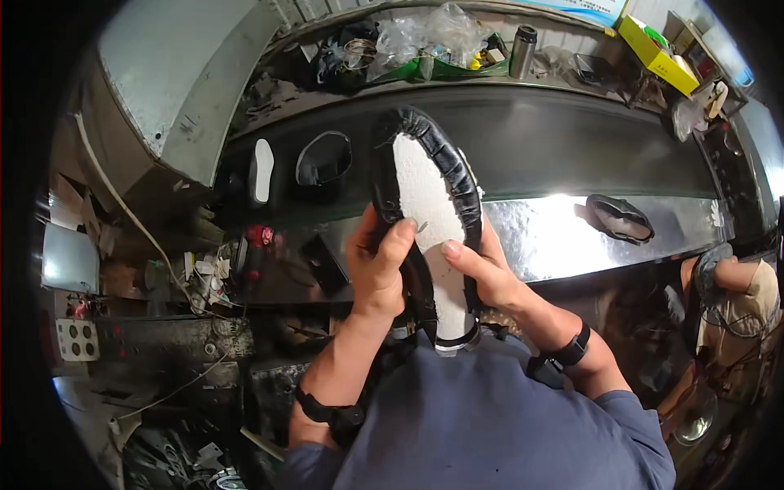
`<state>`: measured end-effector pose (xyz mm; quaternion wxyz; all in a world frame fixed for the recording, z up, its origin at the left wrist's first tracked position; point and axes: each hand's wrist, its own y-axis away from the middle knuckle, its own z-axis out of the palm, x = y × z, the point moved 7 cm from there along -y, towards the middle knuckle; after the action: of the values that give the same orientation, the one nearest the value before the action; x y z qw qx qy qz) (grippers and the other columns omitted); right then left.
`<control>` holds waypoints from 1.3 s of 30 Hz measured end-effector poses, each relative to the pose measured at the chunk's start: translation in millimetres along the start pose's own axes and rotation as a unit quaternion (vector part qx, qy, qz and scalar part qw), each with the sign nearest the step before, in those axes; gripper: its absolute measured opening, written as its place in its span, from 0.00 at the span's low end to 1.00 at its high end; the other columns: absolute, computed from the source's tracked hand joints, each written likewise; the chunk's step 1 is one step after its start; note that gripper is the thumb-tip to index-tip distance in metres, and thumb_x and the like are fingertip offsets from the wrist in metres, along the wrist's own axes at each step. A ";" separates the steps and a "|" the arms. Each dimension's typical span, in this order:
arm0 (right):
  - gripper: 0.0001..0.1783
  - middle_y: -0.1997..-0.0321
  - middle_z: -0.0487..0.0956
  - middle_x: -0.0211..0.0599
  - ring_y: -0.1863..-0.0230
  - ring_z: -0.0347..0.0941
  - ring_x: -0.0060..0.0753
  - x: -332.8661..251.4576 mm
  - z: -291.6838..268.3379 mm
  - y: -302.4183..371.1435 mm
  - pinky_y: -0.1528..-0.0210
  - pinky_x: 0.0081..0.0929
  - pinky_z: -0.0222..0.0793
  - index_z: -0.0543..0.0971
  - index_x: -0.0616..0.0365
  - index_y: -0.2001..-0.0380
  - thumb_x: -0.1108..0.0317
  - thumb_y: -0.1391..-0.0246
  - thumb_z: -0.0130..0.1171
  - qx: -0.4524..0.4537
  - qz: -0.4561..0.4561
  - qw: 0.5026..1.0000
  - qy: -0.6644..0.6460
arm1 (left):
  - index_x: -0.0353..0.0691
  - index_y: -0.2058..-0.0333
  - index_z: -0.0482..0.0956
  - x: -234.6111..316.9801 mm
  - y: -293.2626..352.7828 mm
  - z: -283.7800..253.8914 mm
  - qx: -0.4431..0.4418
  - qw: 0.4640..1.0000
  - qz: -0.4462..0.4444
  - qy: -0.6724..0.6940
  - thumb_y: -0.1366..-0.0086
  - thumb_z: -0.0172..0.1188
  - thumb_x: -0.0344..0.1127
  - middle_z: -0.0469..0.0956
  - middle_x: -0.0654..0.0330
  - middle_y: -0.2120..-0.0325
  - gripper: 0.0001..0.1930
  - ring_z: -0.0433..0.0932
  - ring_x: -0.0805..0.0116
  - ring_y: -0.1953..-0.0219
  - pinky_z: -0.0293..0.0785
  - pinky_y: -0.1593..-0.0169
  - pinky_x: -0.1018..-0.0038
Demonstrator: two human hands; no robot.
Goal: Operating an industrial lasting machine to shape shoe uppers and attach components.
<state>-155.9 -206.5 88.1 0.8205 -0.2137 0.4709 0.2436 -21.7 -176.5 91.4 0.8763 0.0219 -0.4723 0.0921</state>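
Observation:
A black shoe upper [461, 184] is held up bottom-side out in front of my chest, its toe pointing away from me. Its leather edge is pleated around a white insole board [429, 192]. My left hand [380, 260] grips the left side, thumb pressed on the white board. On the right side, my right hand [486, 265] is closed round it, with its thumb on the board too. Fingers of both hands are mostly hidden behind the shoe. Beyond, on the dark belt, lie a white-soled shoe piece [261, 171] and a black shoe upper standing open [324, 159].
Another black shoe upper [622, 219] rests on the shiny metal strip [539, 237] at right. A steel flask [523, 52], plastic bags [445, 37] and a yellow box [657, 55] line the back shelf. A grey metal cabinet [184, 90] stands at left. Another person's arm [735, 273] shows at far right.

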 end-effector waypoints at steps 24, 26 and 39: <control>0.29 0.45 0.78 0.34 0.49 0.77 0.24 -11.0 -37.8 -38.7 0.46 0.27 0.74 0.64 0.59 0.34 0.55 0.32 0.52 0.109 0.013 0.978 -0.178 | 0.33 0.35 0.61 -12.8 17.1 9.0 -0.085 0.987 -0.131 -0.035 0.47 0.76 0.42 0.75 0.55 0.47 0.45 0.76 0.66 0.46 0.71 0.42 0.72; 0.31 0.43 0.77 0.35 0.47 0.76 0.26 -5.6 -41.2 -39.1 0.44 0.29 0.72 0.63 0.59 0.34 0.53 0.33 0.54 0.122 0.030 0.975 -0.184 | 0.30 0.36 0.62 -8.9 20.3 10.8 -0.049 0.990 -0.132 -0.028 0.42 0.72 0.36 0.75 0.54 0.47 0.39 0.76 0.67 0.47 0.70 0.41 0.73; 0.41 0.38 0.71 0.36 0.40 0.70 0.25 14.9 -32.0 -35.8 0.41 0.27 0.68 0.54 0.60 0.29 0.60 0.38 0.61 0.091 0.009 0.970 -0.227 | 0.27 0.36 0.61 2.1 28.8 19.5 -0.022 0.977 -0.083 -0.194 0.41 0.72 0.31 0.75 0.53 0.46 0.39 0.76 0.69 0.48 0.72 0.43 0.74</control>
<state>-149.3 -250.4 64.5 0.9197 -0.0731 0.2941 0.2496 -41.8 -150.4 102.4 0.7729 0.0594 -0.6317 0.0028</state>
